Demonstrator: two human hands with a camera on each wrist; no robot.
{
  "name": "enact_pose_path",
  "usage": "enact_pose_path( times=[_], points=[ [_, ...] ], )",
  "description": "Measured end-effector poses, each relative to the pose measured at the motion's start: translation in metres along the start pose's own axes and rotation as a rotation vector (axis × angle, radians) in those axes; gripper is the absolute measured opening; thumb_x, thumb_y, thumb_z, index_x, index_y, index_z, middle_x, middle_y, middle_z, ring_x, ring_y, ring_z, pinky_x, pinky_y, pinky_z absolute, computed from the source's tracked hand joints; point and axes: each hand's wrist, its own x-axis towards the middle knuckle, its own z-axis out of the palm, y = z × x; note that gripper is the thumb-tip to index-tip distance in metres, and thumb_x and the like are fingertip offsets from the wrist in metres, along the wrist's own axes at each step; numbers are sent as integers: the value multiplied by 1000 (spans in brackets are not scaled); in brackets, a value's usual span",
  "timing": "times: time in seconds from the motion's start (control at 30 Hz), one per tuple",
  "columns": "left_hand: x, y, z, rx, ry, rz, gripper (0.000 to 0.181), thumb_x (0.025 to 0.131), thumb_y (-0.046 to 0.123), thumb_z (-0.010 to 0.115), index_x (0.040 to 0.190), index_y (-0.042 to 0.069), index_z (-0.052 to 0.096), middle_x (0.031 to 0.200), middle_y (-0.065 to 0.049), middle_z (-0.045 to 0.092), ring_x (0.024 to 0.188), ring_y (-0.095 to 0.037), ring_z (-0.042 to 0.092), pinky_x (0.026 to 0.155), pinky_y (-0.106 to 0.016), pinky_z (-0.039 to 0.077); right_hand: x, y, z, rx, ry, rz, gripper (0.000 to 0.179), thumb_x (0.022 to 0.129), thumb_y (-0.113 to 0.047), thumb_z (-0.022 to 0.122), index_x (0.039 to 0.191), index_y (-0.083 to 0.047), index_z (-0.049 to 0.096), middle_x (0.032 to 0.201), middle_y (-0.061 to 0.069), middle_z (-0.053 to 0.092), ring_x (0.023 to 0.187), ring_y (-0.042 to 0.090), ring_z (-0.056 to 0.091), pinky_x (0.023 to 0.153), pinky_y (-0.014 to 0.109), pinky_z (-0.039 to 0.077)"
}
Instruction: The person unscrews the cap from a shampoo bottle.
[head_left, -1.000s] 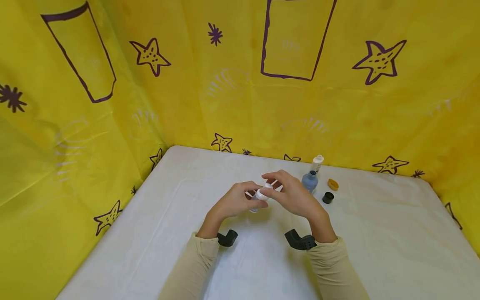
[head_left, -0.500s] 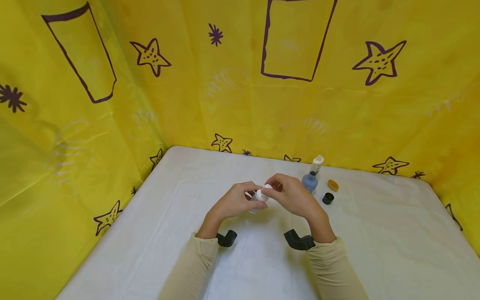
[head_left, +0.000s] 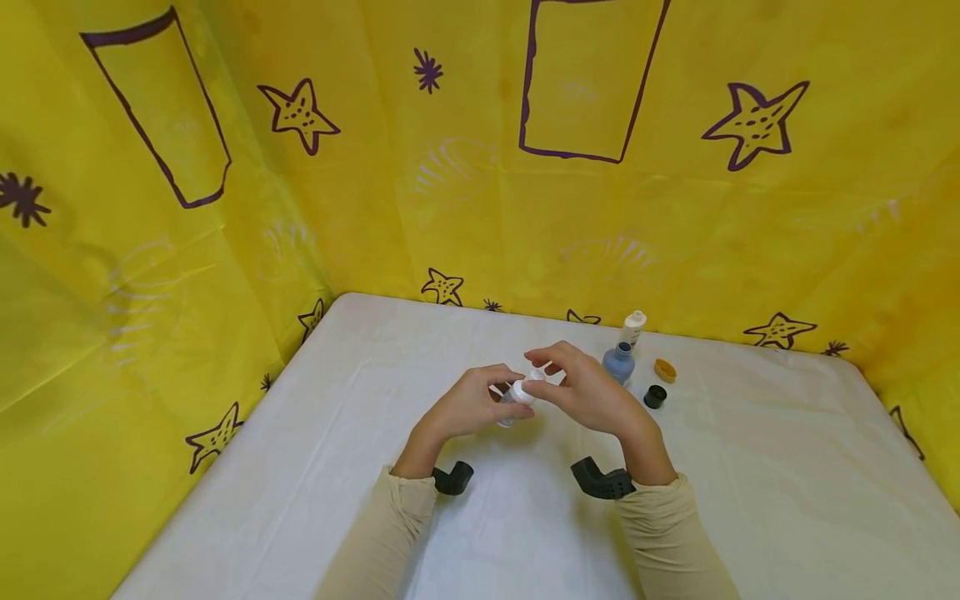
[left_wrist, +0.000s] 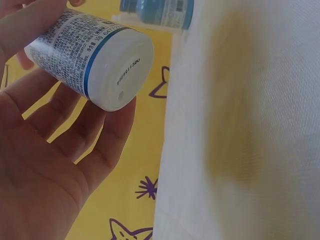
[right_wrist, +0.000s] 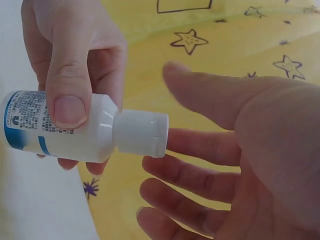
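My left hand (head_left: pixel 471 403) grips a small white bottle (right_wrist: pixel 75 130) with a printed label and blue stripes, tilted above the table. In the left wrist view its flat base (left_wrist: pixel 125 72) faces the camera. The white cap (right_wrist: pixel 142 132) is on the bottle, pointing toward my right hand (head_left: pixel 592 393). In the right wrist view the right thumb (right_wrist: pixel 210 95) stands apart from the cap. The right fingers are spread loosely behind and below it; whether a fingertip touches the cap, I cannot tell.
On the table (head_left: pixel 750 467), right of the hands, stand a blue bottle (head_left: pixel 618 365) and a white bottle (head_left: pixel 631 332), both uncapped. A black cap (head_left: pixel 655 397) and an orange cap (head_left: pixel 664 370) lie beside them. A yellow patterned cloth (head_left: pixel 480 208) hangs behind.
Half a second ago the right fingers were closed in on the cap; now they have spread away from it. The left hand and the bottle have hardly moved.
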Motion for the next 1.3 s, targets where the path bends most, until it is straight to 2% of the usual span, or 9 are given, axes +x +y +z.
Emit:
enact_pose_path(
  times=[0.13,0.33,0.53,0.8,0.97,1.1,1.23,1.3],
  points=[
    [-2,-1,0,-3,5,6,33,84,35,85,114,24,75,97,5,69,93,-18,64,82,-26,56,2,-1,1,-7,16,54,45,98,-39,68,132,-10,63,126,6,65,111,24,62,93,42,53],
    [-4,-2,0,-34,4,-19,35,83,33,85,114,22,74,99,4,68,92,-21,66,76,-26,58,6,-1,3,-40,18,134,39,98,-49,65,112,-12,69,103,3,73,93,18,66,83,37,55],
    [-2,-3,-1,-28,-2,-15,38,83,35,85,117,22,74,99,3,68,91,-21,66,75,-26,58,7,-1,4,-101,26,159,36,97,-50,65,103,-14,71,95,0,74,85,14,66,79,35,55],
    [-3,-4,-2,-24,-1,-14,38,84,35,84,118,22,74,100,5,68,89,-20,66,74,-26,57,8,-2,8,-121,35,115,28,98,-39,67,104,-12,72,92,0,74,80,13,64,75,32,54],
    [-3,-4,-3,-19,6,-5,36,84,33,85,116,21,74,98,5,68,90,-18,65,75,-26,57,6,-2,7,-123,23,31,22,99,-26,67,115,-11,73,105,2,73,89,15,64,80,33,54],
    [-2,-4,-3,-14,9,3,33,84,33,85,113,20,75,97,4,68,90,-19,64,74,-26,57,4,-2,6,-121,14,-29,24,99,-15,66,122,-10,71,115,3,71,94,17,65,82,34,54],
    [-1,-4,-3,-14,5,4,32,84,33,85,111,20,74,96,4,67,90,-21,64,73,-26,56,2,-2,5,-105,7,-55,28,98,-10,66,127,-10,69,117,5,70,95,18,66,83,35,54],
    [-1,-4,-2,-14,3,1,31,85,33,85,111,21,74,97,4,67,89,-21,64,72,-26,56,1,-2,4,-91,-4,-42,33,98,-13,67,131,-11,66,122,6,69,97,20,66,83,35,54]
  ],
)
